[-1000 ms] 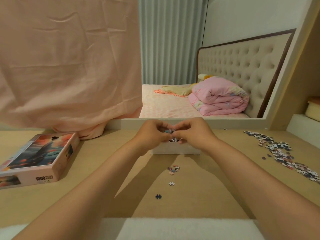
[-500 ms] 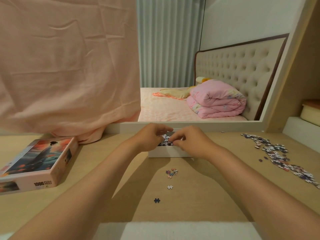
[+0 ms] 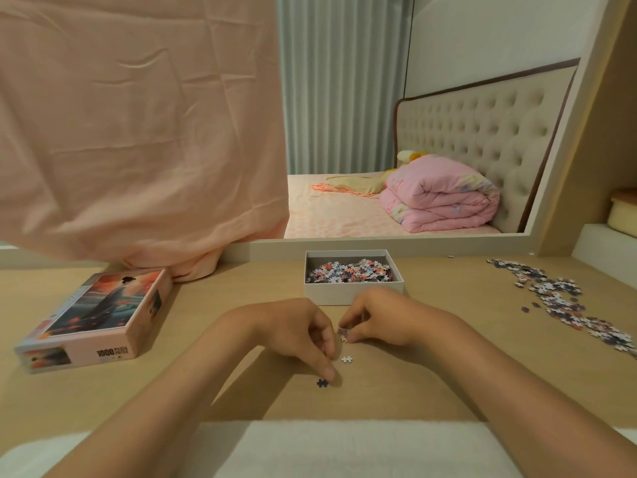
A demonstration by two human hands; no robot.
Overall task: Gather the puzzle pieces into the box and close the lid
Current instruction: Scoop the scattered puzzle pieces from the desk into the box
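An open white box [image 3: 353, 294] at the back middle of the desk holds a heap of puzzle pieces. Its picture lid [image 3: 96, 315] lies apart at the left. In front of the box, my left hand [image 3: 293, 331] rests fingers down, one fingertip touching a dark loose piece [image 3: 322, 383]. My right hand [image 3: 379, 317] pinches a few small pieces [image 3: 343, 333] at the desk surface. A white piece [image 3: 347, 359] lies between the hands. A long scatter of pieces [image 3: 565, 305] covers the right side of the desk.
A peach cloth [image 3: 138, 132] hangs over the left of a mirror [image 3: 413, 132] behind the desk; its hem bunches on the desktop near the lid. A raised white shelf [image 3: 610, 250] stands at the far right. A white soft edge [image 3: 344, 446] runs along the front.
Both hands have left the box and come down toward me to the loose pieces in front of it. The box's contents now show uncovered.
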